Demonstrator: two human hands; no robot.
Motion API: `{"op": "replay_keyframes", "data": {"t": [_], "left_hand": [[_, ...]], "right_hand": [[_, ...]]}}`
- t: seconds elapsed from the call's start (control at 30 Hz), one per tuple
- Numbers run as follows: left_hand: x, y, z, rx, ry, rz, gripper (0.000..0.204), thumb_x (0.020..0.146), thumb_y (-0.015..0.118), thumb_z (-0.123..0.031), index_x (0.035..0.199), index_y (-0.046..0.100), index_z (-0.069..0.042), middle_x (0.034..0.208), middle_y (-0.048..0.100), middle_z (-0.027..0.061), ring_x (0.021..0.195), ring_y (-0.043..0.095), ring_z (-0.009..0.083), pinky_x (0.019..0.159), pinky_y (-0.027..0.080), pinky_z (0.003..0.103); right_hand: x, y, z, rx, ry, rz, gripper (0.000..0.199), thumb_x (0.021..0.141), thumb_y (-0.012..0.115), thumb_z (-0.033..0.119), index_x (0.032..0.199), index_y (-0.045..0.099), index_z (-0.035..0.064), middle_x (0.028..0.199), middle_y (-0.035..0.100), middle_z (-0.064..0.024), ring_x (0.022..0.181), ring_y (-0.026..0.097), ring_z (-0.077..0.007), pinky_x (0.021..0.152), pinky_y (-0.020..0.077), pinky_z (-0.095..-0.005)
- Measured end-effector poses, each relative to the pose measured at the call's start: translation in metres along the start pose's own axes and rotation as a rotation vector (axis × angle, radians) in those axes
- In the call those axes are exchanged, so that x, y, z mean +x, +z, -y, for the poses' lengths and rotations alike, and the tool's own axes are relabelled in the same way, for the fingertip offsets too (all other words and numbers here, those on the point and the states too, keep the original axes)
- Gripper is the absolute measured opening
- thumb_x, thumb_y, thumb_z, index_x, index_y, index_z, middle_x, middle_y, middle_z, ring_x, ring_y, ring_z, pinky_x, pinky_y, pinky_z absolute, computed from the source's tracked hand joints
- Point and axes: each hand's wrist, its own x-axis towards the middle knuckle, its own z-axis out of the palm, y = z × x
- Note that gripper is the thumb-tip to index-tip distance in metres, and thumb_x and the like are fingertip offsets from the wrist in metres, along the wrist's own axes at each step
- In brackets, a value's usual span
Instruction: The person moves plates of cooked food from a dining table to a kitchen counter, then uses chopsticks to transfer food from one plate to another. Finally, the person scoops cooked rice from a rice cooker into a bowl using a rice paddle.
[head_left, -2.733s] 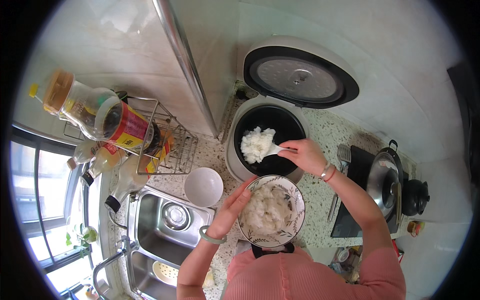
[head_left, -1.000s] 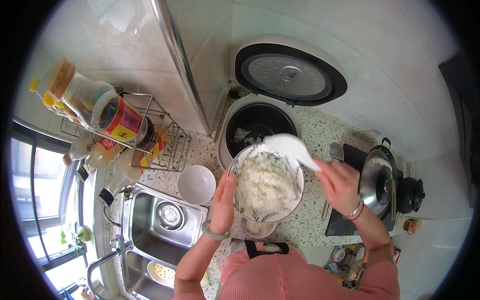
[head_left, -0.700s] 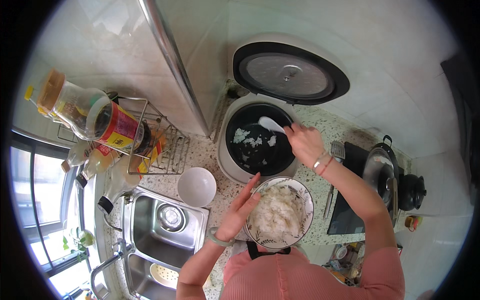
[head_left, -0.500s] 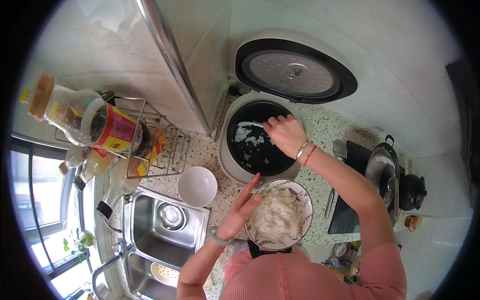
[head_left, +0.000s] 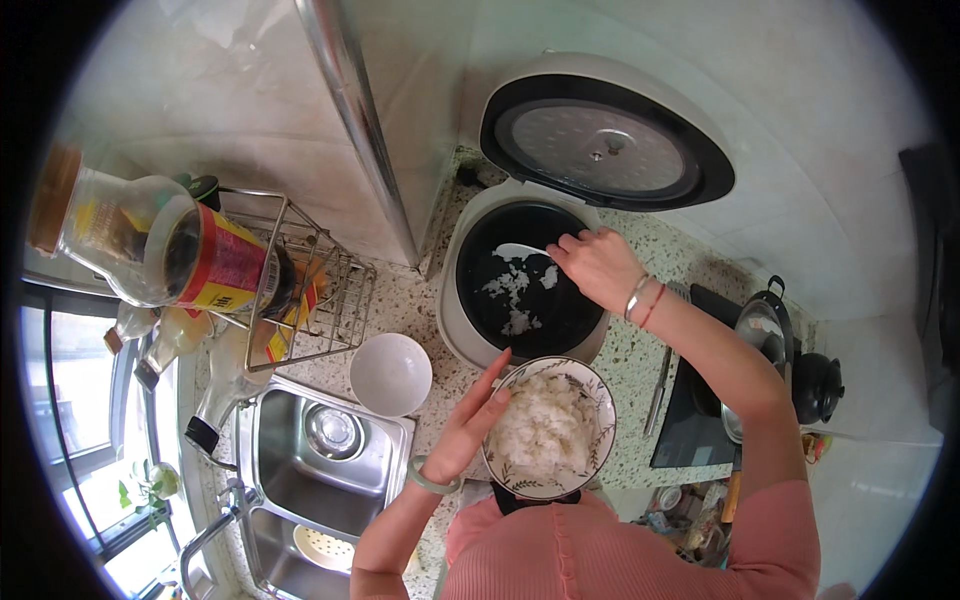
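My left hand point(head_left: 465, 428) holds a white bowl point(head_left: 600, 455) with a leaf pattern and dark rim, its thumb and fingers at the bowl's left edge. White cooked rice point(head_left: 548, 430) is heaped in it, close to my body. My right hand point(head_left: 603, 272) is closed around a white rice paddle point(head_left: 520, 250), which reaches into the black inner pot point(head_left: 565, 325) of a rice cooker point(head_left: 452, 320). Clumps of leftover rice point(head_left: 512, 288) lie on the pot's bottom. The cooker's lid point(head_left: 600, 145) stands raised behind the pot.
A plain white bowl point(head_left: 390, 375) stands left of the cooker, beside the steel sink point(head_left: 397, 450). Farther left, a wire rack point(head_left: 345, 295) and a large jar point(head_left: 120, 235) crowd the corner. To the right are a black cooktop point(head_left: 690, 430) and a black pot point(head_left: 822, 388).
My right hand and the paddle have moved slightly right inside the pot. The rice on its bottom has shifted. The filled bowl stays in my left hand.
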Motion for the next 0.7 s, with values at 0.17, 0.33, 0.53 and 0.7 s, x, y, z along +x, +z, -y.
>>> {"op": "replay_keyframes", "data": {"t": [0.17, 0.33, 0.53, 0.7], "left_hand": [[0.000, -0.003, 0.000, -0.011, -0.013, 0.003, 0.059, 0.101, 0.049, -0.032, 0.151, 0.029, -0.007, 0.154, 0.032, 0.0082, 0.141, 0.027, 0.0169, 0.114, 0.021, 0.031], [0.001, -0.004, -0.001, -0.051, -0.013, 0.015, 0.059, 0.101, 0.049, -0.030, 0.151, 0.028, -0.007, 0.154, 0.032, 0.0076, 0.141, 0.027, 0.0158, 0.114, 0.021, 0.030], [0.001, -0.003, -0.003, -0.019, -0.008, 0.018, 0.058, 0.101, 0.049, -0.029, 0.151, 0.028, -0.007, 0.154, 0.031, 0.0081, 0.141, 0.027, 0.0161, 0.114, 0.021, 0.030], [0.001, -0.005, -0.003, -0.006, -0.007, 0.014, 0.059, 0.101, 0.048, -0.034, 0.151, 0.030, -0.008, 0.155, 0.030, 0.0074, 0.143, 0.025, 0.0180, 0.115, 0.020, 0.032]], "right_hand": [[-0.009, -0.011, 0.014, -0.034, -0.209, 0.148, 0.023, 0.078, 0.059, 0.015, 0.099, 0.066, 0.0114, 0.085, 0.060, -0.0011, 0.078, 0.062, -0.0170, 0.066, 0.0479, -0.0330], [-0.015, -0.018, 0.006, -0.062, -0.152, 0.072, 0.013, 0.078, 0.059, 0.015, 0.088, 0.066, 0.0106, 0.079, 0.061, -0.0016, 0.074, 0.063, -0.0181, 0.064, 0.0480, -0.0328], [-0.001, -0.003, -0.006, -0.096, -0.056, 0.078, 0.015, 0.078, 0.058, 0.015, 0.091, 0.066, 0.0109, 0.078, 0.060, -0.0019, 0.072, 0.063, -0.0185, 0.063, 0.0475, -0.0322], [-0.015, -0.014, 0.007, -0.091, -0.157, 0.169, 0.015, 0.078, 0.058, 0.015, 0.091, 0.066, 0.0113, 0.077, 0.059, -0.0019, 0.072, 0.062, -0.0174, 0.062, 0.0466, -0.0316]]}}
